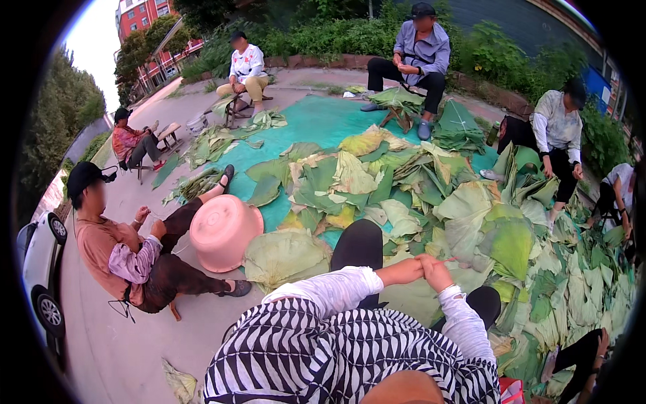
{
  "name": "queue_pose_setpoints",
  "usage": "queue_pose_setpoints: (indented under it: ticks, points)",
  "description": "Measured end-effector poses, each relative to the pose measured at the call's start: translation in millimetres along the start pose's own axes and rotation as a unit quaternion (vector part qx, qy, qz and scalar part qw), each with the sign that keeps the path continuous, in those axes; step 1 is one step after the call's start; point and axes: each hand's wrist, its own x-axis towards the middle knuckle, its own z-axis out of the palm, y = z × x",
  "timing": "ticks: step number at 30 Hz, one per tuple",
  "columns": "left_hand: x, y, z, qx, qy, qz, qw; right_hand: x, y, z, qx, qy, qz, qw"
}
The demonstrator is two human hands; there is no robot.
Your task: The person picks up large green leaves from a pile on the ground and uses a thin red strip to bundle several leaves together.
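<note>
Hands joined above the knees: left hand (408, 271) and right hand (436, 268) pressed together, grip contents too small to tell. Large green lotus leaf (410, 296) draped just beneath, leaf heap (417, 188) beyond. Likely mid-fold; next, a firm crease.

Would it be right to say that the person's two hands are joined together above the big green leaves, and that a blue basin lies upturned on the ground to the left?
Not quite: the basin is pink, not blue. The head view shows it upturned on the ground to the left, while the left hand and the right hand are joined together above the big green leaves.
</note>
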Motion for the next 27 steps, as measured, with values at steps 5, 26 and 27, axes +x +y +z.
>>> queue_pose_setpoints:
  ticks: [5,26,27]
  points:
    - [1,0,2,-0.028,0.002,-0.037,0.999,-1,0,8,-0.015,0.069,-0.002,0.997]
    - [9,16,-5,-0.151,0.033,-0.077,0.985,-9,-10,-22,0.191,0.097,0.038,0.976]
    - [8,19,-5,-0.143,0.029,-0.089,0.985,-10,-9,-21,0.187,0.104,0.034,0.976]
